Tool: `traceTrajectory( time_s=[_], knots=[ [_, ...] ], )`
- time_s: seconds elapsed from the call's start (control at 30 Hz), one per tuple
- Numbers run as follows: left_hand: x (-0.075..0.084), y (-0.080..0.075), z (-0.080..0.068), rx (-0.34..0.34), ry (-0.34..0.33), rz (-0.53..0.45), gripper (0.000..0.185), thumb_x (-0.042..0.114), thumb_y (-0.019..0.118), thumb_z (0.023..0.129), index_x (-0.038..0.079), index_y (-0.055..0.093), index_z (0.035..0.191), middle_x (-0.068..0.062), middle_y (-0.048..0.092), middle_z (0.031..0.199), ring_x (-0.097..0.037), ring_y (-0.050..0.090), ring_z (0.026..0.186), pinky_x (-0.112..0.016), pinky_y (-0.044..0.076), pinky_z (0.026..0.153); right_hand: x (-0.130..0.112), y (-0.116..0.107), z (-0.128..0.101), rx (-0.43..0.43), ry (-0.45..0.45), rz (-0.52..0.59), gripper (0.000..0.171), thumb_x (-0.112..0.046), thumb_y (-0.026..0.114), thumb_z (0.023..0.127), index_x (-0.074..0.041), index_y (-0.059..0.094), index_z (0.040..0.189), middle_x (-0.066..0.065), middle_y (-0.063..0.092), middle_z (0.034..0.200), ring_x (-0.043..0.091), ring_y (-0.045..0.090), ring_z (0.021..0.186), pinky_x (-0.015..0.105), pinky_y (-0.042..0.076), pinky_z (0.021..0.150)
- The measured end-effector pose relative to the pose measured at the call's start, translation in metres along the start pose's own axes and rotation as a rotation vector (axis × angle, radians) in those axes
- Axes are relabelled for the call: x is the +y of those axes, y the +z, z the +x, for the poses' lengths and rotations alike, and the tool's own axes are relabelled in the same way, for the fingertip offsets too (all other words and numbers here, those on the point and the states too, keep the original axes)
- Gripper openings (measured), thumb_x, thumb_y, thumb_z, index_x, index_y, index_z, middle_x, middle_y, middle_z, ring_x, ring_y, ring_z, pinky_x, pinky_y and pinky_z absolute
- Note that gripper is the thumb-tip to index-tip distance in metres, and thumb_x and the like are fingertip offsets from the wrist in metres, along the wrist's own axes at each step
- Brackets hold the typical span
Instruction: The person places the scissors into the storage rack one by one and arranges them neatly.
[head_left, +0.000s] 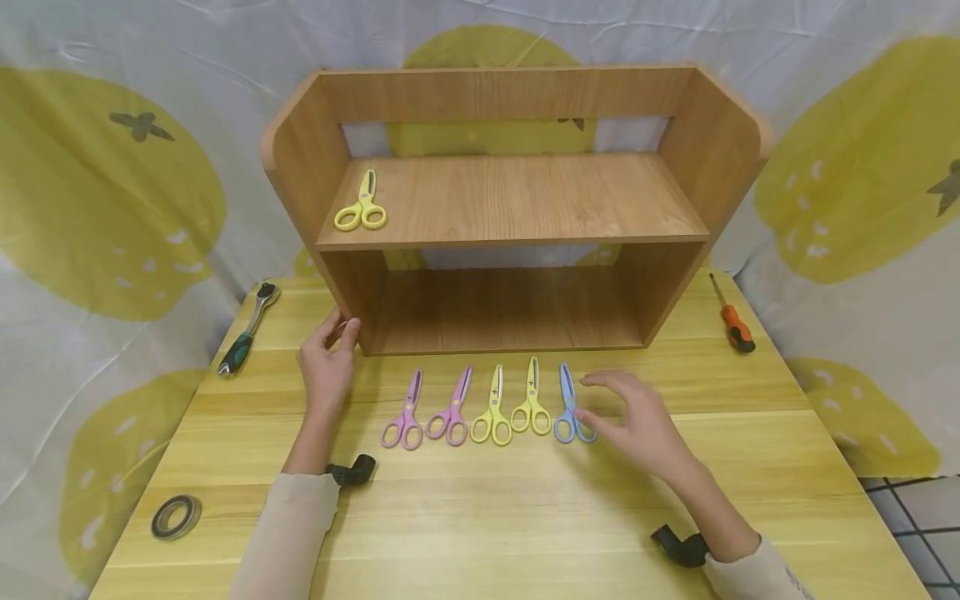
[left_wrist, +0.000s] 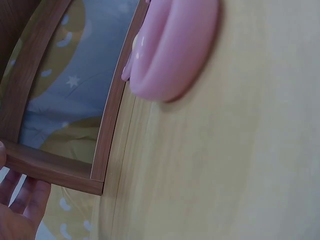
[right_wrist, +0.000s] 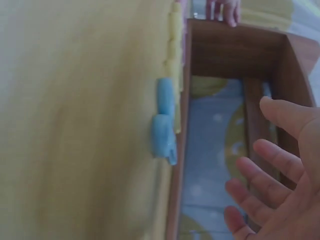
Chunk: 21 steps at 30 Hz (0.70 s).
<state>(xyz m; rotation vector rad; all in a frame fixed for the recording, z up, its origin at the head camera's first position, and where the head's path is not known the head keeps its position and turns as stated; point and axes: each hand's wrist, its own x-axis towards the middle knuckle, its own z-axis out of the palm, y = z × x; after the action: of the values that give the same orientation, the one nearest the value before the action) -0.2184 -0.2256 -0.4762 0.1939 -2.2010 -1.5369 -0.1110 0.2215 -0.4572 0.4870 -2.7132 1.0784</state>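
At the lower left corner of a two-tier wooden shelf (head_left: 510,200), my left hand (head_left: 327,367) holds the side panel, its thumb by the front edge and its fingers outside. My right hand (head_left: 637,421) hovers by the blue scissors (head_left: 566,404). In the right wrist view its fingers are spread and hold nothing. Left of the blue pair lie two yellow scissors (head_left: 532,408) (head_left: 492,417) and two pink scissors (head_left: 452,417) (head_left: 407,421), in a row with blades toward the shelf. Another yellow pair of scissors (head_left: 363,204) rests on the upper tier at left.
A ratchet wrench (head_left: 250,329) lies on the table left of the shelf, with a ring-shaped bearing (head_left: 176,517) nearer the front left. To the right is an orange-handled screwdriver (head_left: 733,321). A patterned cloth (head_left: 90,250) hangs behind and beside the table.
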Motion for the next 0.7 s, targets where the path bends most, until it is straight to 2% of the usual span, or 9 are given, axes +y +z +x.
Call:
traceTrajectory(
  time_s=[0.27,0.47,0.7],
  knots=[
    [-0.001,0.0,0.0,0.005,-0.004,-0.001,0.041,0.032,0.07,0.1,0.024,0.065,0.139,0.0,0.066,0.142,-0.022,0.069,0.12,-0.007,0.052,0.082,0.019,0.008,-0.019,-0.042,0.063,-0.009,0.044,-0.028,0.085,0.086,-0.009,0.071,0.124,0.006,0.071,0.128,0.033,0.064,0.123,0.056,0.048,0.105],
    [-0.003,0.0,0.003,-0.006,-0.042,-0.011,0.043,0.03,0.068,0.101,0.022,0.062,0.143,-0.001,0.063,0.145,-0.016,0.068,0.12,-0.007,0.052,0.083,0.027,0.013,-0.025,-0.084,0.117,-0.013,0.052,-0.035,0.086,0.085,-0.01,0.069,0.128,0.008,0.071,0.129,0.034,0.063,0.125,0.057,0.047,0.108],
    [-0.004,0.001,0.003,-0.009,-0.046,0.0,0.044,0.03,0.067,0.101,0.021,0.062,0.143,-0.001,0.063,0.146,-0.017,0.067,0.122,-0.008,0.051,0.086,0.033,0.021,-0.028,-0.094,0.125,-0.008,0.056,-0.034,0.089,0.082,-0.008,0.069,0.127,0.008,0.072,0.124,0.034,0.063,0.123,0.057,0.047,0.107]
  ],
)
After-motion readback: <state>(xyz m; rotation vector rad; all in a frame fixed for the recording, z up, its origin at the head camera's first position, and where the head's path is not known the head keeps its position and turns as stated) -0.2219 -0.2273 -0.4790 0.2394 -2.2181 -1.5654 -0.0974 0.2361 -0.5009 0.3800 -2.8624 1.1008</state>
